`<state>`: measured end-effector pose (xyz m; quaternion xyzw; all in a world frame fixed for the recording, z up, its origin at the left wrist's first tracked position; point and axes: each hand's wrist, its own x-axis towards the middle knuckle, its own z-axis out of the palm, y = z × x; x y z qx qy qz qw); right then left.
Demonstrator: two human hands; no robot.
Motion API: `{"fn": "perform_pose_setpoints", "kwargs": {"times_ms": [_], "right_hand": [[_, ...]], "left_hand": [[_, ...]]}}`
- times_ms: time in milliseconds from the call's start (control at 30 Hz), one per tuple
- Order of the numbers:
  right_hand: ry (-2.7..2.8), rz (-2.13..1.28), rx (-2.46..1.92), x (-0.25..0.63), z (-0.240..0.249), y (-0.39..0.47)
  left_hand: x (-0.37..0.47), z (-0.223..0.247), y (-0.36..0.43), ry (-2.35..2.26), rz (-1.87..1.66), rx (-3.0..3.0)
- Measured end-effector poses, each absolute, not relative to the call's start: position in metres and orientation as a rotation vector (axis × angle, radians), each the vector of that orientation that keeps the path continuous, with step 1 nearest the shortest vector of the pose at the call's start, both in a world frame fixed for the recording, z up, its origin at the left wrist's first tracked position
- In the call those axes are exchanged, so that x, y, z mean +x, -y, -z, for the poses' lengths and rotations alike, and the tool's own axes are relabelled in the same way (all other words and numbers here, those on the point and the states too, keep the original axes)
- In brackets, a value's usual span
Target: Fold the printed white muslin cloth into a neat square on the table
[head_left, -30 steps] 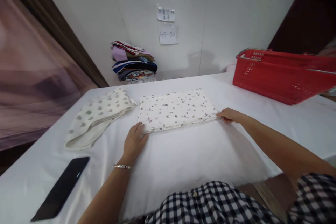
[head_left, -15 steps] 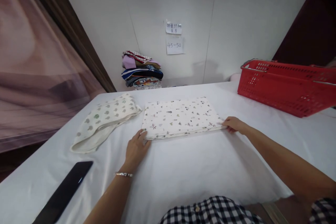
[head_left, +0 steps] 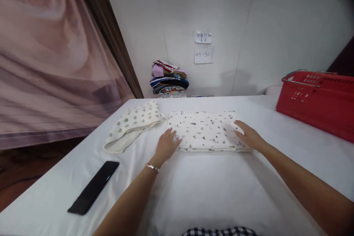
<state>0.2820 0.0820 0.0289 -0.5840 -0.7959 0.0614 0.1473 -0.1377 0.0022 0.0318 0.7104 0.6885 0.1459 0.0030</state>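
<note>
A white cloth with small printed figures [head_left: 204,129] lies folded into a flat rectangle on the white-covered table [head_left: 215,188]. My left hand [head_left: 167,143] is at its near left corner, fingers apart and fingertips on the fabric. At the right end, my right hand [head_left: 250,135] is open, its fingers over the cloth's right edge; whether they press on it I cannot tell. To the left lies a second white cloth with grey-green motifs [head_left: 138,120], loosely folded, its near end curled over.
A black phone-like slab [head_left: 94,188] lies at the table's left. A red basket [head_left: 318,99] stands at the right. Behind the far edge rises a stack of folded fabrics [head_left: 169,80], below paper signs [head_left: 203,48] on the wall. A pink curtain [head_left: 55,62] hangs at the left.
My right hand has let go of the cloth's near right corner and moved up over its right edge with fingers spread. My left hand's fingers have opened onto the cloth. The view has turned left.
</note>
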Motion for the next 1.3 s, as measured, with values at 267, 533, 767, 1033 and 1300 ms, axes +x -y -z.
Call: {"fn": "perform_pose_setpoints", "kwargs": {"times_ms": [267,533,767,1033,1300], "right_hand": [[2.46,-0.072,-1.775,0.286,0.026,-0.106],[2.462,-0.062,-1.708,0.284,0.02,-0.11],[2.408,-0.033,-1.774,0.253,0.0,-0.165],[2.376,0.044,-1.778,0.268,0.039,-0.189],[2.356,0.018,-1.762,0.272,0.042,-0.188]], "left_hand": [[-0.136,-0.019,-0.016,-2.199,-0.255,2.074],[-0.141,-0.039,-0.04,-2.16,-0.272,1.928],[-0.154,-0.057,-0.118,-2.36,-0.557,1.661],[-0.162,-0.047,-0.173,-2.425,-0.521,1.473],[-0.171,-0.036,-0.187,-2.457,-0.589,1.333]]}}
